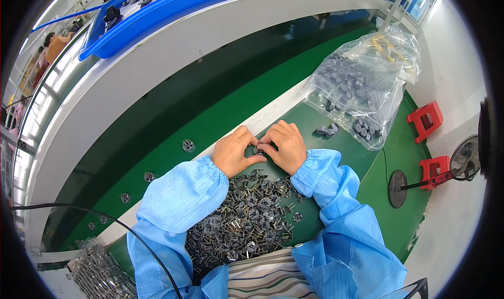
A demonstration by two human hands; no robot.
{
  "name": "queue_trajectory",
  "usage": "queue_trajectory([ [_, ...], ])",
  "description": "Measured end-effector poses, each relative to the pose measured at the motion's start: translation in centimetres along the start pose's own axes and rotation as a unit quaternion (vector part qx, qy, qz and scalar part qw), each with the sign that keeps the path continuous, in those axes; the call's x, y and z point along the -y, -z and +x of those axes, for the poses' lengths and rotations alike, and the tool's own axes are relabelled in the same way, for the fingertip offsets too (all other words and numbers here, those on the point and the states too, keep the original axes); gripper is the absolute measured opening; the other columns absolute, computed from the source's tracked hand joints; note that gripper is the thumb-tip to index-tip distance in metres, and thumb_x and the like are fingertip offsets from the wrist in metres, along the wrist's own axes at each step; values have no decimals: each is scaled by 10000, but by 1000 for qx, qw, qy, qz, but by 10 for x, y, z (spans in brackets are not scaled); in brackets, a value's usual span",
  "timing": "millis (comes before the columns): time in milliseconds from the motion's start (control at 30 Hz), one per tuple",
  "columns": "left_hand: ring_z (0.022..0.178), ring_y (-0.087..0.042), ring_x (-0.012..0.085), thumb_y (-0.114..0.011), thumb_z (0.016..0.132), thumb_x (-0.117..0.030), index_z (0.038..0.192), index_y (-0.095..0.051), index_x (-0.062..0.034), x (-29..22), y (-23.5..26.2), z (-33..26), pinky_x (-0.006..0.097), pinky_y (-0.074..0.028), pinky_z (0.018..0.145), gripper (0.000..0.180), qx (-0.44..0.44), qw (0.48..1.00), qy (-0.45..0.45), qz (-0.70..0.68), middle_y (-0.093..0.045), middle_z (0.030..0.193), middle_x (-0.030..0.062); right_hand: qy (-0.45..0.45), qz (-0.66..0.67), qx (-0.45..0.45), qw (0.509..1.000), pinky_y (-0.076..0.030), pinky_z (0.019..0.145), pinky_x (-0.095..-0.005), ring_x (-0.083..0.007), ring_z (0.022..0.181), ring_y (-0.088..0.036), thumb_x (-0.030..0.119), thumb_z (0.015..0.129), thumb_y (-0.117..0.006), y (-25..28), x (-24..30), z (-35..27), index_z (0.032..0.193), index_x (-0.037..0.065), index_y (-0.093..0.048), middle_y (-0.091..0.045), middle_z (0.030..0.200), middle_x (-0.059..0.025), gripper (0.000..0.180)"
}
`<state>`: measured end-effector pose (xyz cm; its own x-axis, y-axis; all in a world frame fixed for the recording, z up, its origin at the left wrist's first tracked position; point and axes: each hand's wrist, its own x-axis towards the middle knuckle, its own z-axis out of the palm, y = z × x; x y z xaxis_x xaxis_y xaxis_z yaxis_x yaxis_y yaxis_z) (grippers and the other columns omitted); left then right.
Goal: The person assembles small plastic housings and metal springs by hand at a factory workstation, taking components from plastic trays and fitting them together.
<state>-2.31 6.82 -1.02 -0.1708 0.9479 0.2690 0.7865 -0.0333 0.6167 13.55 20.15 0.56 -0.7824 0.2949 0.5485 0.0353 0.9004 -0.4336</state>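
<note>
My left hand (234, 151) and my right hand (285, 145) meet over the green table, fingertips pinched together. Between them sits a small round dark part (258, 151), partly covered by the fingers, so its exact kind is hard to see. Just below my hands, near my body, lies a large heap of small dark parts with metal pins (239, 223). Loose dark grey round caps (328, 130) lie to the right of my right hand, by the mouth of a clear plastic bag (386, 63) holding many more.
Beyond a white rail (262, 116) runs a green belt (220, 126) carrying several round pinned parts (188, 145). A blue tray (173, 17) stands on the grey ledge at the far left. Right of the table are red stools (426, 121) and a fan (465, 157). A black cable crosses my left sleeve.
</note>
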Motion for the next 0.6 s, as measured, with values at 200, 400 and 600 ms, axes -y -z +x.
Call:
queue_trajectory([
  [200,882,-673,297,-922,734,-381,1004,-674,-86,-2,0,0,422,-535,742,471,-2,1000,4,6,-600,1006,79,2,24,13,1000,-416,754,-386,-242,852,-591,98,739,-835,-4,-2,0,801,90,-664,-634,823,-28,182],
  [400,889,-676,286,-920,740,-373,1005,-671,-93,-3,0,0,416,-539,742,458,1,1000,15,12,-596,1000,72,36,-36,8,999,-429,758,-397,-267,862,-592,77,733,-825,-5,4,2,811,74,-665,-639,836,-53,178],
  [600,869,-679,286,-910,755,-366,1009,-669,-99,-5,-3,0,420,-545,729,441,1,1000,14,9,-595,999,64,-42,46,39,997,-460,748,-407,-293,856,-586,34,737,-810,-4,5,0,811,47,-666,-636,830,-84,163],
])
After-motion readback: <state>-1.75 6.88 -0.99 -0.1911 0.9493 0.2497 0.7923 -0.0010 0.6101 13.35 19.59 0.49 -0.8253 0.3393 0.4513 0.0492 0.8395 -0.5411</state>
